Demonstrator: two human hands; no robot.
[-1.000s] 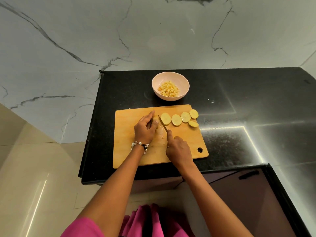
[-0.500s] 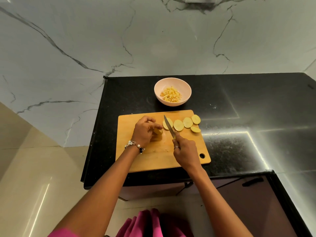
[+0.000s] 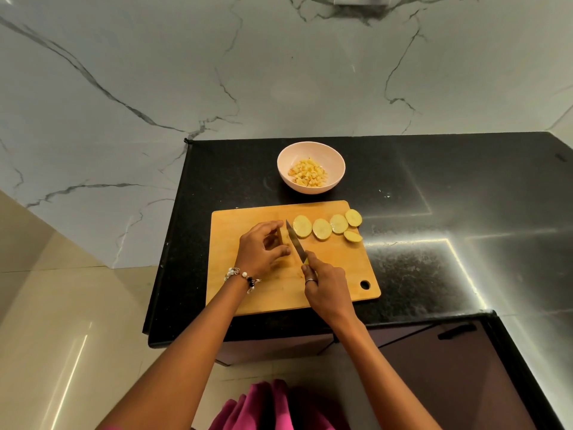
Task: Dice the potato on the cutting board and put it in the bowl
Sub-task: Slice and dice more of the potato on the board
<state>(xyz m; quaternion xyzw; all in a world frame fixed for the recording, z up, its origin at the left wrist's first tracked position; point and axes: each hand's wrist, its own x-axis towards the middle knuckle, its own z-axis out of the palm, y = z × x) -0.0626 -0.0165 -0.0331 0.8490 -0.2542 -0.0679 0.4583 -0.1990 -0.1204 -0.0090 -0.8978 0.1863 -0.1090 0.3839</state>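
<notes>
A wooden cutting board [image 3: 338, 274] lies on the black counter. My left hand [image 3: 262, 249] pinches a potato piece [image 3: 281, 236] between thumb and fingers near the board's middle. Just right of it runs the blade of a knife [image 3: 295, 245], tip pointing away, and my right hand [image 3: 325, 285] grips its handle. Several round potato slices [image 3: 322, 228] lie in a row along the board's far right edge. Behind the board stands a pink bowl [image 3: 333, 159] holding diced potato [image 3: 307, 176].
The black counter [image 3: 434, 237] extends to the right, with a marble wall behind it. Its left edge drops to a tiled floor [image 3: 46, 321]. A dark cabinet front [image 3: 434, 367] with a handle sits below the counter at right.
The knife blade has moved left, from over the first slice to right beside the piece my left hand holds. My left hand's fingers have opened up around that piece.
</notes>
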